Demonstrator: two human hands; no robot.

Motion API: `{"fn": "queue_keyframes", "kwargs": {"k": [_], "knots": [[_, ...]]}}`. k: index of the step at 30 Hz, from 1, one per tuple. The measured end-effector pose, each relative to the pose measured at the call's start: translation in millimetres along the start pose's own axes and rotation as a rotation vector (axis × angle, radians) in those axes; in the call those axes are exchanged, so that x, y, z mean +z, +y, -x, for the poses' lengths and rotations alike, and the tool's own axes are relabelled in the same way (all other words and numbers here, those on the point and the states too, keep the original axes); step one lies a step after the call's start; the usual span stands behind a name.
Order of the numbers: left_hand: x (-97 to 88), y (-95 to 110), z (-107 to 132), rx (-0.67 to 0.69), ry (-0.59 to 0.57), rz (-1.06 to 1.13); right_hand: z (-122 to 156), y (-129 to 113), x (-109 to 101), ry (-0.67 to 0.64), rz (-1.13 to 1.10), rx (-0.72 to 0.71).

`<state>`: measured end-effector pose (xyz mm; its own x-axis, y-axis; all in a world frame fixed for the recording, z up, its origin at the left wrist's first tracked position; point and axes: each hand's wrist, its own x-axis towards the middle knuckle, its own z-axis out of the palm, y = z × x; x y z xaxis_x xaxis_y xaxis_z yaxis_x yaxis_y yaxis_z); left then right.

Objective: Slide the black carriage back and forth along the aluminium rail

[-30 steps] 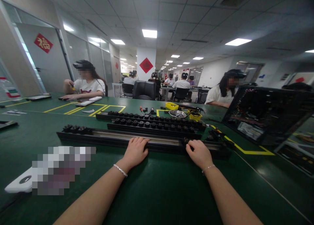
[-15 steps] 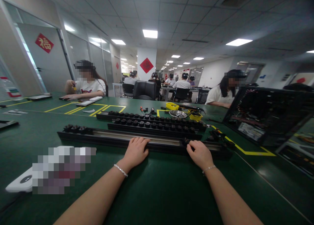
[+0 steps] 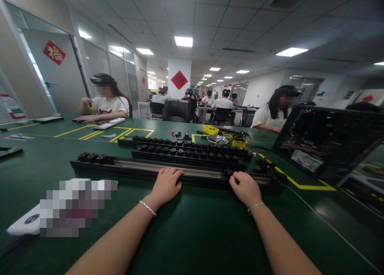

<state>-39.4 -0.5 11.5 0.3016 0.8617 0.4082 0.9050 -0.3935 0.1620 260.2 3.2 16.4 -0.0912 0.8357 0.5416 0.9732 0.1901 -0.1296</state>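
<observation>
A long black channel-shaped housing (image 3: 144, 172) lies across the green table in front of me. Several black socket-like modules (image 3: 91, 156) sit in its left end, and its bare inner strip shows along the middle. My left hand (image 3: 168, 184) has its fingers curled over the near edge of this housing, thumb to the right. Toward the right end, my right hand (image 3: 245, 187) is closed at a small black module (image 3: 228, 172) in the channel; its fingertips are partly hidden. Behind lie two similar black strips, a nearer one (image 3: 186, 158) and a farther one (image 3: 126, 142), fitted with rows of round modules.
A white phone-like device (image 3: 25, 223) lies at left, partly blurred out. Farther back are a metal dish (image 3: 217, 139), a yellow bin (image 3: 210, 129) and tools. An open black computer case (image 3: 327, 147) stands at right. Co-workers sit across the table.
My right hand has shifted very slightly to the right. My left hand and the housing look the same.
</observation>
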Motion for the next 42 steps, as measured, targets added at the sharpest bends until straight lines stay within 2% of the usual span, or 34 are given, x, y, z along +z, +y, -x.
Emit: {"fn": "queue_keyframes", "kwargs": {"k": [11, 23, 32, 42], "knots": [[2.9, -2.3, 0.4, 0.022, 0.025, 0.002, 0.7, -0.1, -1.0, 0.013, -0.027, 0.049], [3.8, -2.8, -0.1, 0.021, 0.025, -0.004, 1.2, 0.7, 1.1, 0.083, -0.028, 0.054], [3.7, -3.0, 0.0, 0.023, 0.02, 0.003, 2.0, -0.3, -1.9, 0.063, -0.037, 0.117], [3.4, -3.2, 0.1, 0.021, 0.013, -0.005, 3.2, 2.8, 0.6, 0.101, -0.034, 0.094]]}}
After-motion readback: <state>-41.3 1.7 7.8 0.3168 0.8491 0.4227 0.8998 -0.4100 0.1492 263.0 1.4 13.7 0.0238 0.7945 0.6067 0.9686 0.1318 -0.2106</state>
